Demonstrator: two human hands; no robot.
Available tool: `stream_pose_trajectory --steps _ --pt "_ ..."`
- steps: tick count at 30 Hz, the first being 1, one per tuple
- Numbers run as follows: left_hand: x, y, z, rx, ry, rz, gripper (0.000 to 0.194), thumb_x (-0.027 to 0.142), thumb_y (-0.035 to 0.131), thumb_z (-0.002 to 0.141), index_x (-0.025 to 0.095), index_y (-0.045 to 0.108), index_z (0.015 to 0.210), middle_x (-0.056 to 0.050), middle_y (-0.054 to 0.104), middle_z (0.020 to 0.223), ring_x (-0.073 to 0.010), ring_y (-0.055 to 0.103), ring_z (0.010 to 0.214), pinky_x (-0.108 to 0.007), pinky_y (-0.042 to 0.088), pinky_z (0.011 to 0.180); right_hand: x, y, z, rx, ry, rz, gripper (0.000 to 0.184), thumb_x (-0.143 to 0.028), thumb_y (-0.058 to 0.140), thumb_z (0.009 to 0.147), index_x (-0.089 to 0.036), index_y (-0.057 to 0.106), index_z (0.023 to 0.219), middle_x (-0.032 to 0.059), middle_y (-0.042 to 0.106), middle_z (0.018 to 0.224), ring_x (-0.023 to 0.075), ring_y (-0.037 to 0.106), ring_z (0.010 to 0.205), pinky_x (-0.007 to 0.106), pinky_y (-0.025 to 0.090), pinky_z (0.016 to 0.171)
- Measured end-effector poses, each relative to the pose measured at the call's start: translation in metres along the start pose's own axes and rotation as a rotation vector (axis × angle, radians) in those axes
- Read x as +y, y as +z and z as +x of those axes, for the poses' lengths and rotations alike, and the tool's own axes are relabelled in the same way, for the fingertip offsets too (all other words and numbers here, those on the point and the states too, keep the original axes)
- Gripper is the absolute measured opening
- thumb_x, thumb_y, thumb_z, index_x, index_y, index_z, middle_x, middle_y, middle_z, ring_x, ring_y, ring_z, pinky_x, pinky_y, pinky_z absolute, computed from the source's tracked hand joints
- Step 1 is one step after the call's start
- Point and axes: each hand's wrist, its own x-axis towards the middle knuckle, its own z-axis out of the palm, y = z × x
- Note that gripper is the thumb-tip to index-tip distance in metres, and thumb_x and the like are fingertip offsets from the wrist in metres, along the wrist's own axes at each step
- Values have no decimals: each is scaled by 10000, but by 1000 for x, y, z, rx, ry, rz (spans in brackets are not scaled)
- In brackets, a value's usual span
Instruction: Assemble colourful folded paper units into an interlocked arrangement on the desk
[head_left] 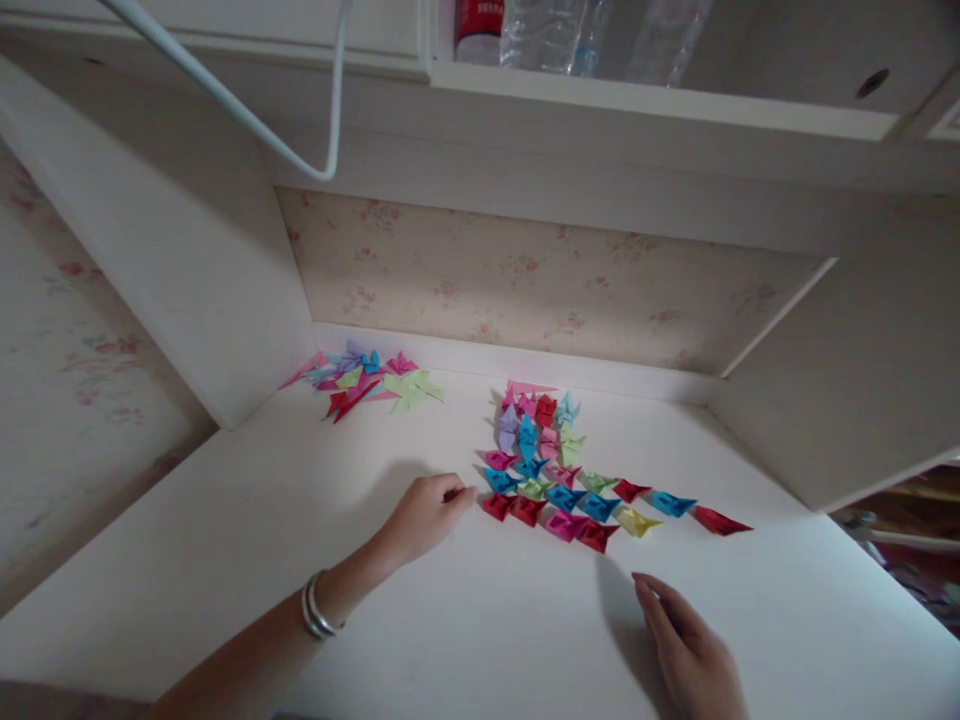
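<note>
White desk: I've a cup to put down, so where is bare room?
Bare patches: between the left hand and right hand; at the back, between the paper pile and the folded-paper rows; and on the right, beyond the red end piece. Crowded: the rows, whose pieces sit close together, and the pile, where pieces overlap.

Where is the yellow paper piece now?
In the head view, the yellow paper piece lies right of centre on the white desk, just right of a blue piece, beyond the right hand.

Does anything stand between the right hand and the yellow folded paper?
Nothing visible stands in the way: only white tabletop shows between the right hand and the yellow folded paper. A red piece sits close beside it.
</note>
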Motion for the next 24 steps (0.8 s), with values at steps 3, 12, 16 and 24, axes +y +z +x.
stream_pose_trajectory --steps 3,12,16,24 --pt "-31 -26 -6 35 -169 -144 447 491 499 805 196 315 523 62 281 490 -97 319 492 -247 208 490 -2 1 0 0 12 -8 570 -655 478 756 -221 694 1056 55 693 1127 280 600 1087 331 469 901" --pt "-70 -52 -9 -11 -372 -465 386 440 553 717 218 295 534 89 225 446 -75 216 413 -252 139 428 -51 22 12 -102 -148 4 502 -593 505 802 -180 691 1018 1 631 613 170 558 570 247 442 523" --pt "-77 -54 -7 -17 -375 -509 379 424 553 718 217 287 545 89 224 452 -69 209 418 -250 129 430 -135 52 25 -345 -407 -37 425 -529 444 875 -193 699 929 -2 614 643 156 556 609 248 431 582" --pt "-91 -54 -1 -15 -378 -528 365 418 542 723 207 302 547 80 227 493 -69 218 452 -247 124 458 -281 167 114 -514 -778 -216 276 -329 446 904 -194 676 975 5 691 798 125 613 691 227 453 667"
